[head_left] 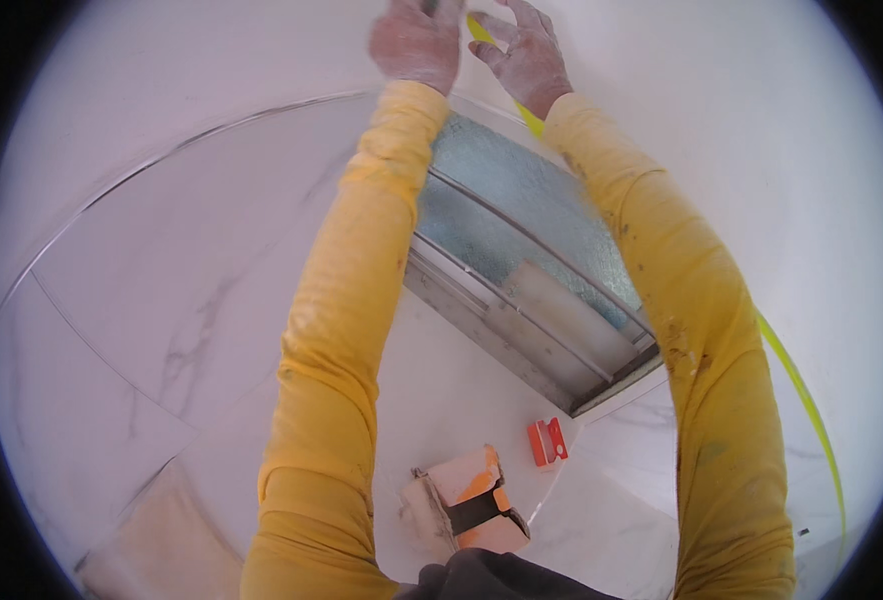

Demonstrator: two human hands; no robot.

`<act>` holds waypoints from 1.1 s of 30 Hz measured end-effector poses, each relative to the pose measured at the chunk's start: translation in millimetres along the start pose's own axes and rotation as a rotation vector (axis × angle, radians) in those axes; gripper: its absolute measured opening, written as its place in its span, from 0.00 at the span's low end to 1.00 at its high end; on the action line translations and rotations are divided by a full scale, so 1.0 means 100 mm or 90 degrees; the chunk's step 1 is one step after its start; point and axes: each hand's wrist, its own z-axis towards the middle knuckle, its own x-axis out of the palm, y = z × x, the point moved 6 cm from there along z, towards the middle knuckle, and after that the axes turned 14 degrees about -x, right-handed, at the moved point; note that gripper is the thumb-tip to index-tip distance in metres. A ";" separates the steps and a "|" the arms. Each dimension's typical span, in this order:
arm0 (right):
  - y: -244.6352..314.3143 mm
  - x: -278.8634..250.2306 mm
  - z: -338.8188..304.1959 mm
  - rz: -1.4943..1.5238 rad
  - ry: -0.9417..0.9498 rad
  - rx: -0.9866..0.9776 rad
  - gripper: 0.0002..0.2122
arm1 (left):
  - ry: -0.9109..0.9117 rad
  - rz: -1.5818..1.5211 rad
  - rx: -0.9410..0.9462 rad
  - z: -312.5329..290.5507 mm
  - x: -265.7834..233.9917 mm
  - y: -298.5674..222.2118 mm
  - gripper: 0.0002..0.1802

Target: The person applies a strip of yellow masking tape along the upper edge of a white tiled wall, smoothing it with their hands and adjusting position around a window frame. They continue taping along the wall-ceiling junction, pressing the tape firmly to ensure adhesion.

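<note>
Both my arms, in yellow sleeves, reach up to a white surface at the top. My left hand (416,48), dusty with white powder, is curled closed around a small dark thing I cannot make out; its fingers are partly cut off by the frame. Close to its right, my right hand (529,62) has its thumb and fingers apart. Against that hand runs a narrow bright yellow strip (531,118), like a tape measure's blade. It passes behind my right forearm and hangs in a curve at the right. Whether the right fingers press on it is unclear.
Between my arms is a window recess with textured glass (501,185) and metal bars (546,240). Below lie an orange-and-white block-shaped tool (476,492) with a black middle and a small red notched piece (548,443). Marble-patterned white tiles (191,300) cover the left side under a metal trim (151,165).
</note>
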 end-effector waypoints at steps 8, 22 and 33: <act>0.15 -0.43 0.30 0.092 0.137 -0.204 0.33 | -0.021 -0.362 -0.039 -0.24 -0.60 -0.22 0.14; 0.02 -0.34 0.16 -0.133 0.151 -0.169 0.13 | 0.125 -0.253 -0.155 -0.90 -0.54 -0.04 0.14; 0.19 -0.38 -0.11 0.310 0.509 0.376 0.50 | 0.546 0.129 -0.095 -1.46 -0.57 0.10 0.14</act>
